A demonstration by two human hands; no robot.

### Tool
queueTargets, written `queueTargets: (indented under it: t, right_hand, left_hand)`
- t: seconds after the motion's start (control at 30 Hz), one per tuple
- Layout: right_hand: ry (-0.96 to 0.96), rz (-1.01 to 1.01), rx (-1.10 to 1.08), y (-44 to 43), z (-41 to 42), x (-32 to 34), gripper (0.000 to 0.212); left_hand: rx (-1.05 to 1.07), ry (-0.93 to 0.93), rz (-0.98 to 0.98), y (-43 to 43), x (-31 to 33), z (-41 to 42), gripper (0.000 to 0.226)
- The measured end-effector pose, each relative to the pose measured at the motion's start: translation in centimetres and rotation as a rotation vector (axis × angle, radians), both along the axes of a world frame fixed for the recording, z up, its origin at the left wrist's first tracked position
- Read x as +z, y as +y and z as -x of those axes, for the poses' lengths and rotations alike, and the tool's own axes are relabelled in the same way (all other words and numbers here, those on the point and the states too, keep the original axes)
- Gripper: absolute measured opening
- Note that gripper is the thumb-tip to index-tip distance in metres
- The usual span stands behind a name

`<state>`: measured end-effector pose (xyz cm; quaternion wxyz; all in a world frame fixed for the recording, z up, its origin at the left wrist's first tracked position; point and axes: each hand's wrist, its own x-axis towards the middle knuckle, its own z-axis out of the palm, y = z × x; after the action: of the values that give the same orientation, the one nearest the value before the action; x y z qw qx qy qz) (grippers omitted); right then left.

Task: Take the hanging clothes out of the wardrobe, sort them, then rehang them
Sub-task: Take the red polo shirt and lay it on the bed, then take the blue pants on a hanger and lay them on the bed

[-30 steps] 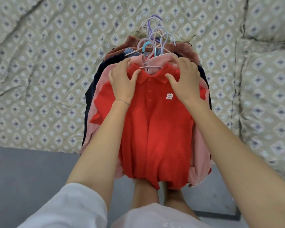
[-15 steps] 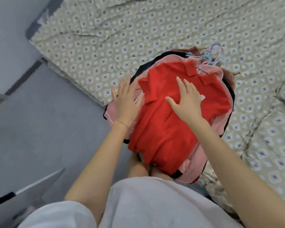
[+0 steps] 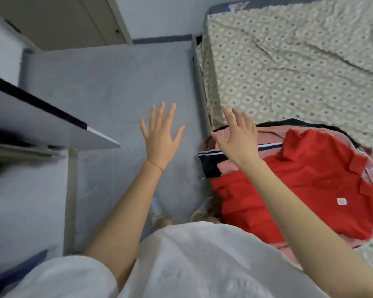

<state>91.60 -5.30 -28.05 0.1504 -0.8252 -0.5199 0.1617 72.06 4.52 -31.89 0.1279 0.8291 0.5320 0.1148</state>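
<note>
Bed with beige diamond-print quilted cover [image 3: 289, 72] carries clothes pile at floor-side edge, part overhanging. Red cotton polo shirt [image 3: 299, 190] on top, collar toward right; pink garment [image 3: 271, 136] and navy white-striped garment [image 3: 209, 166] beneath. Pile likely soft, limp, light singly, bulky together, prone to slide; best gripped at collar and shoulders, hangers too blurred to place. Right hand [image 3: 237, 140] above pile's edge, fingers spread, gripping nothing. Left hand [image 3: 159, 138] over grey floor [image 3: 127, 82], fingers spread, empty.
</note>
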Motion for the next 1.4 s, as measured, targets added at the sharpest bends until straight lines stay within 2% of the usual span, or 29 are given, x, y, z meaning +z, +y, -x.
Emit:
queueTargets:
  t: [0.4, 0.6, 0.93, 1.27, 1.4]
  right_hand:
    - [-0.015, 0.006, 0.443, 11.5, 26.5, 2.1, 0.072]
    - [0.055, -0.014, 0.625, 15.1, 38.4, 2.9, 0.071]
    - [0.027, 0.015, 0.954, 21.5, 50.8, 4.0, 0.07]
    - [0.096, 0.014, 1.369, 27.7, 64.3, 6.4, 0.068]
    - [0.114, -0.034, 1.489, 28.0, 69.6, 7.5, 0.068]
  left_hand:
    - [0.407, 0.023, -0.1, 2.8, 1.1, 29.3, 0.063]
    - [0.59, 0.004, -0.06, 2.4, 2.0, 41.0, 0.065]
    - [0.904, 0.04, -0.062, 1.6, 3.2, 51.6, 0.064]
    - [1.463, 0.016, -0.122, -2.5, 4.8, 60.2, 0.07]
    - [1.613, 0.063, -0.241, -4.5, 6.2, 62.8, 0.063]
